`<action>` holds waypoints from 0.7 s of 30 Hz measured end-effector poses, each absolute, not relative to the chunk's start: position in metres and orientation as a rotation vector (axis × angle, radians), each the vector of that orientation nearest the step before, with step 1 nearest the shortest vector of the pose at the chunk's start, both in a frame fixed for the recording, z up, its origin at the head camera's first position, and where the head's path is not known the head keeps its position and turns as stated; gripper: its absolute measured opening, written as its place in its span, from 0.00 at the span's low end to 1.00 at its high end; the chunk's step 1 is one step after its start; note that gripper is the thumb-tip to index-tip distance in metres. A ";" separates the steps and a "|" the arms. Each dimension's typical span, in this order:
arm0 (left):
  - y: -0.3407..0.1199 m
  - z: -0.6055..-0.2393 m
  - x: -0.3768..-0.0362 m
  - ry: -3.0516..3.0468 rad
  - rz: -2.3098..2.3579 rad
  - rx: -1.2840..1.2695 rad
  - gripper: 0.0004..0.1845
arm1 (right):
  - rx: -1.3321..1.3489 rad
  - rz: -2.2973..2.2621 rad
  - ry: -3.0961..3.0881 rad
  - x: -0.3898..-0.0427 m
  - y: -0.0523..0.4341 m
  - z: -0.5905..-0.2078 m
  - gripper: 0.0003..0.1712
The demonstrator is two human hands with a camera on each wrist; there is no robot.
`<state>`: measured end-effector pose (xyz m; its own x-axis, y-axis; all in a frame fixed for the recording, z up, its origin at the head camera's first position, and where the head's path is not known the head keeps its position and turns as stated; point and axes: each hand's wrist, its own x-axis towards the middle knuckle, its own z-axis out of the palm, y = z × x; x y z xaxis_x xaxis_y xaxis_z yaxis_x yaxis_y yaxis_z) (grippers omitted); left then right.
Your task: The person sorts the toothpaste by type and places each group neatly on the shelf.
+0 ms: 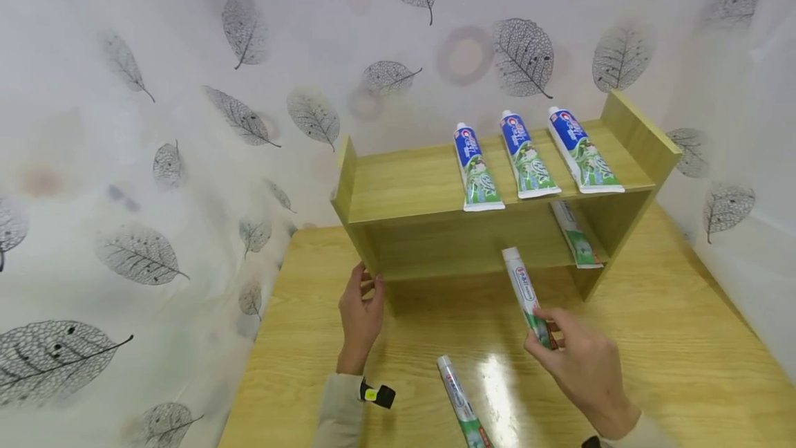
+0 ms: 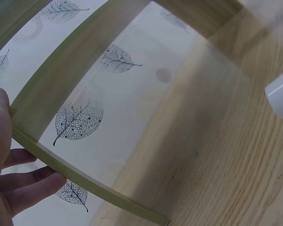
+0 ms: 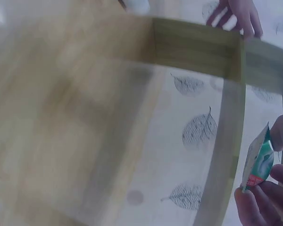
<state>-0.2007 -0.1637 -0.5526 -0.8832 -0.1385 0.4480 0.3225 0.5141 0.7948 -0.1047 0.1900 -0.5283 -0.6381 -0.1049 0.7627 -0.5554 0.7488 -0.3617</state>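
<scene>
Leaf-print walls enclose my bench (image 1: pixel 684 365). Shelf rack (image 1: pixel 435 192): four tubes placed. My right hand (image 1: pixel 581 365) pinches a white toothpaste tube (image 1: pixel 527 296) before the lower shelf; left hand (image 1: pixel 361 316) grips the rack's side. One spare tube (image 1: pixel 463 403) lies at the near edge.

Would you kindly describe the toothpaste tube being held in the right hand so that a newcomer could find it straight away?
Start at the wooden shelf unit on the wooden table; just in front of its lower opening, the right hand pinches a toothpaste tube by its crimped end, its white cap pointing toward the shelf. It is the only tube lifted in the air; three tubes lie on the top shelf, one on the lower shelf, one flat on the table.
</scene>
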 end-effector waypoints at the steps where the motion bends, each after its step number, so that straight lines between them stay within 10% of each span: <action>1: -0.164 -0.553 -0.201 -2.298 -1.343 -0.151 0.22 | 0.488 0.749 -2.173 -0.109 0.192 -0.526 0.18; 21: -0.164 -0.554 -0.202 -2.300 -1.319 -0.155 0.22 | 0.313 0.638 -2.199 -0.172 0.207 -0.499 0.15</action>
